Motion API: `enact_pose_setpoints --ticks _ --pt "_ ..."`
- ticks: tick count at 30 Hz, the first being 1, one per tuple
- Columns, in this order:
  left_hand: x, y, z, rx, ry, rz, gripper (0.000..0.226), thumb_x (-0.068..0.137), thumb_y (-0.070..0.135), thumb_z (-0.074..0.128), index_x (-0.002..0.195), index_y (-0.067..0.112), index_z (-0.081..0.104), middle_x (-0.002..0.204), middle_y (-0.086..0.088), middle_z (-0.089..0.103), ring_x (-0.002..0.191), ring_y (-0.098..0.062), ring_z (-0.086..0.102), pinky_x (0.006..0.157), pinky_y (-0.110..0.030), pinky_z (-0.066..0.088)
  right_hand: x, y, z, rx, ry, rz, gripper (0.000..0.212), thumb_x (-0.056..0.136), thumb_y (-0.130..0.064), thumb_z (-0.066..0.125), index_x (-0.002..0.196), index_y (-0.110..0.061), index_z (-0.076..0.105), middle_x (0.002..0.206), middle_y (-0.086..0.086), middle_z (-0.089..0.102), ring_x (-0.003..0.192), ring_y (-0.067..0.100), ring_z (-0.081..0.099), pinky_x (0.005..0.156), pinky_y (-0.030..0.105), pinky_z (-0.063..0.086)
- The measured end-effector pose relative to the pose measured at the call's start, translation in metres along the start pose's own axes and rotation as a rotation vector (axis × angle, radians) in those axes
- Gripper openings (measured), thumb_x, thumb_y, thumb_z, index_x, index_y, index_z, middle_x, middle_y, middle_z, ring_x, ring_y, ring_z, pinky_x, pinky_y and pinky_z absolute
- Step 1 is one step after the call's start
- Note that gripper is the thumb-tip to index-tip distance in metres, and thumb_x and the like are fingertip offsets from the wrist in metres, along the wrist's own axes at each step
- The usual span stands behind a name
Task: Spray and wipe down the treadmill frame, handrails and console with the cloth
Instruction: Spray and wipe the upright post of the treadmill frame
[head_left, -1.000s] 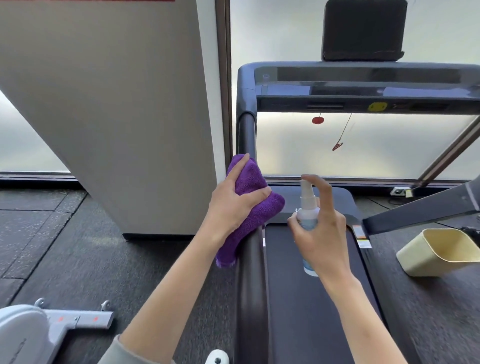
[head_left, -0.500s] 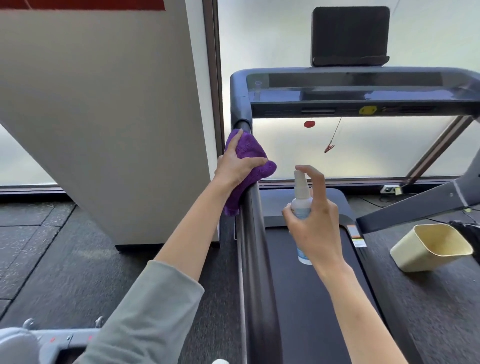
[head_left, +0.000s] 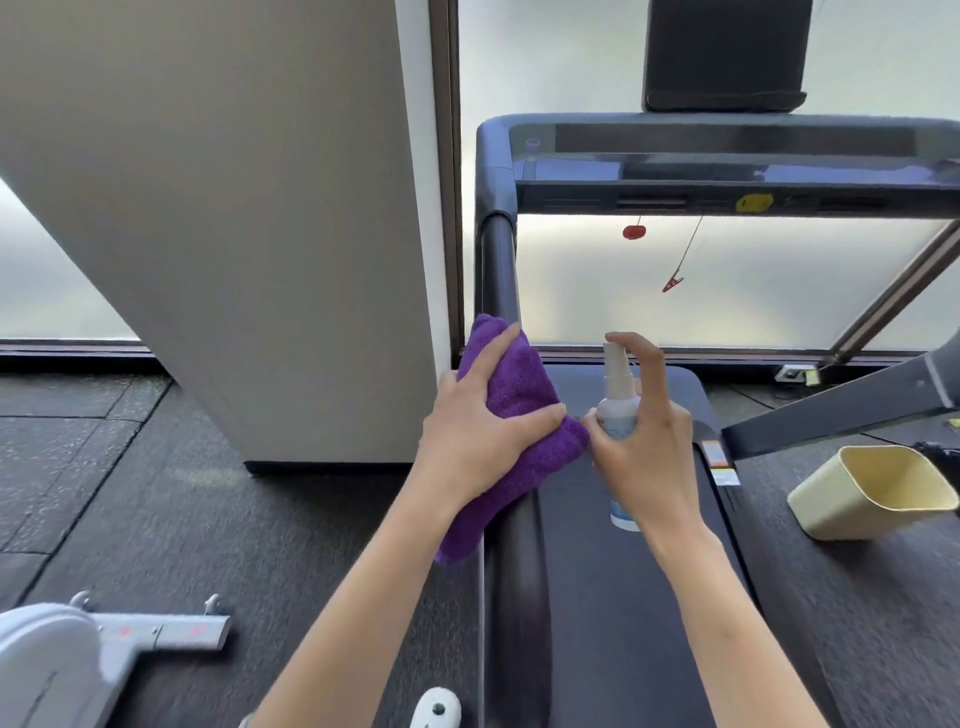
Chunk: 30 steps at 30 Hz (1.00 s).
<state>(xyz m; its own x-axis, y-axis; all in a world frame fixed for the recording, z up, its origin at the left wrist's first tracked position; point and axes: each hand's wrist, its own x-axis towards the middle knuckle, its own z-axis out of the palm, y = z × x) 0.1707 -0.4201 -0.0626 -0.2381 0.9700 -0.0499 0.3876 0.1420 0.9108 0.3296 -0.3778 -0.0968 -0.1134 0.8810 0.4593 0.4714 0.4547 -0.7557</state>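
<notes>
At the frame's centre, the left hand (head_left: 475, 436) grips a purple cloth (head_left: 519, 441) against the left handrail (head_left: 511, 571) — fingers curled over it. Just right, the right hand (head_left: 649, 457) clasps a spray bottle (head_left: 617, 410) — forefinger on its nozzle.

Your left hand (head_left: 470, 441) and right hand (head_left: 647, 460) are bare, both forearms uncovered, with a grey sleeve edge (head_left: 247, 721) at the left elbow.

Left hand (head_left: 480, 431), cloth (head_left: 519, 415) slid back down handrail (head_left: 511, 571).

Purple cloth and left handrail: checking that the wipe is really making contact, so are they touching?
Touching. The head view shows the left hand pressing the purple cloth draped over the left handrail, with no gap showing.
</notes>
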Motion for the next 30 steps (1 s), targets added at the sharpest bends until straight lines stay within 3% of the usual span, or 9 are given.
enact_pose_setpoints --ticks 1,3,6,11,18,20,24,27,30 --pt "0.014 0.003 0.000 0.037 0.014 -0.019 0.079 0.072 0.052 0.077 0.136 0.064 0.032 0.125 0.002 0.047 0.111 -0.021 0.056 0.102 -0.036 0.045 0.002 0.002 0.000 0.007 0.001 0.007 0.068 0.077 0.004 0.064 0.127 -0.037 0.042 0.055 -0.012 0.051 0.054 0.009 0.048 0.052 0.011 0.038" --pt "0.043 0.008 -0.001 0.091 0.040 -0.046 0.077 0.075 0.047 0.076 0.138 0.058 0.033 0.127 0.000 0.046 0.110 -0.023 0.054 0.105 -0.036 0.041 0.007 0.005 0.003 0.016 -0.004 0.024 0.069 0.077 0.004 0.064 0.127 -0.038 0.042 0.062 -0.021 0.055 0.054 0.009 0.049 0.054 0.016 0.040" --pt "0.081 0.017 0.000 0.254 0.057 -0.048 0.076 0.077 0.046 0.073 0.141 0.052 0.032 0.118 -0.003 0.039 0.098 -0.024 0.046 0.091 -0.028 0.033 0.018 0.009 0.008 0.025 -0.006 0.048 0.069 0.077 0.004 0.062 0.126 -0.040 0.042 0.056 -0.014 0.052 0.053 0.007 0.052 0.052 0.011 0.039" --pt "0.140 0.030 0.002 0.451 0.075 -0.049 0.078 0.079 0.038 0.071 0.146 0.043 0.030 0.135 -0.014 0.037 0.116 -0.037 0.050 0.095 -0.036 0.039 0.039 0.010 0.019 0.016 -0.004 0.052 0.070 0.077 0.007 0.060 0.126 -0.039 0.041 0.064 -0.026 0.055 0.053 0.000 0.057 0.051 0.007 0.039" --pt "0.211 0.034 -0.012 0.244 0.065 -0.092 0.086 0.079 0.044 0.072 0.149 0.042 0.021 0.140 -0.015 0.034 0.121 -0.037 0.048 0.106 -0.039 0.038 0.047 0.011 0.023 -0.018 0.025 0.076 0.069 0.079 0.006 0.063 0.125 -0.041 0.040 0.065 -0.030 0.056 0.053 -0.002 0.057 0.049 0.006 0.038" --pt "0.210 0.031 -0.012 0.205 0.083 -0.074 0.081 0.078 0.051 0.072 0.144 0.040 0.026 0.135 -0.012 0.033 0.117 -0.036 0.050 0.104 -0.039 0.038 0.046 0.011 0.024 -0.047 0.029 0.091 0.068 0.079 0.002 0.064 0.125 -0.043 0.040 0.059 -0.021 0.054 0.051 0.005 0.051 0.048 0.010 0.038" --pt "0.183 0.024 -0.010 0.191 0.076 0.002 0.074 0.080 0.057 0.068 0.144 0.046 0.033 0.140 -0.006 0.029 0.123 -0.032 0.047 0.105 -0.036 0.034 0.038 0.009 0.023 -0.058 0.042 0.102 0.069 0.079 -0.002 0.065 0.124 -0.047 0.039 0.056 -0.009 0.044 0.052 0.015 0.044 0.050 0.023 0.040" --pt "0.143 0.015 -0.011 0.117 0.053 0.066 0.072 0.077 0.056 0.071 0.141 0.051 0.037 0.141 -0.001 0.029 0.122 -0.021 0.045 0.099 -0.027 0.030 0.031 0.009 0.022 -0.074 0.037 0.085 0.069 0.078 -0.001 0.064 0.125 -0.045 0.039 0.053 -0.012 0.052 0.053 0.013 0.046 0.051 0.019 0.038" --pt "0.102 0.000 -0.009 -0.033 0.023 0.094 0.074 0.069 0.059 0.071 0.136 0.056 0.040 0.139 0.005 0.033 0.117 -0.010 0.047 0.100 -0.024 0.033 0.027 0.010 0.021 -0.067 0.015 0.102 0.069 0.079 0.000 0.061 0.126 -0.045 0.040 0.057 -0.017 0.058 0.055 0.022 0.054 0.052 0.030 0.048"
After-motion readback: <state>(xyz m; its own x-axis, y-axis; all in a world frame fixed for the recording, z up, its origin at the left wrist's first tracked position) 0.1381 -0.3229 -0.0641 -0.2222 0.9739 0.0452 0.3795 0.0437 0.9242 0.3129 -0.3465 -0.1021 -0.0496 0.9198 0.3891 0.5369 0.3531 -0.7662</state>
